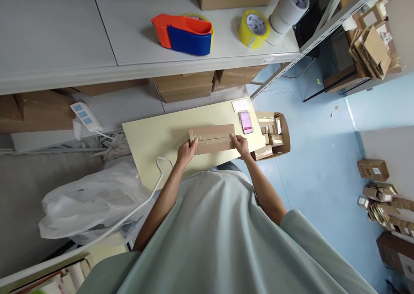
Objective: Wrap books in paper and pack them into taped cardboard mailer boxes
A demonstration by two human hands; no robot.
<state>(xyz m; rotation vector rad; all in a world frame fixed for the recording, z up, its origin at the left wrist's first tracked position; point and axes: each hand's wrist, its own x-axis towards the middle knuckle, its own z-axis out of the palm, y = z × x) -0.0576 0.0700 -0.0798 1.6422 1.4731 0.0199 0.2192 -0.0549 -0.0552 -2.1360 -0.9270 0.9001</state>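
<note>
**Flat box lies crosswise between two gripping hands**

A grey shelf point(61, 31) spans the upper left and top of the frame. Below it, across the centre, the pale yellow counter point(152, 141) runs at a slant, its right end higher than its left. An uncovered carton of small parcels point(285, 132) sits just beyond that right end, right of centre.

The flat cardboard box point(213, 145) is over the middle of the counter, near its lower edge. Its long axis runs nearly left to right in the frame, rising slightly towards the right, and a taped seam follows that same line. Whether its underside touches the counter is hidden.

The left hand point(186, 152) grasps the box's left end and the right hand point(240, 145) its right end, thumbs on the near-facing surface, the other fingers mostly out of sight. The box therefore lies directly between the hands, and neither is clearly nearer to it; the right hand sits a little higher in the frame.

Smallest, a blurred pink item point(246, 122) lies on the counter just above the right hand, apart from the box.
</note>
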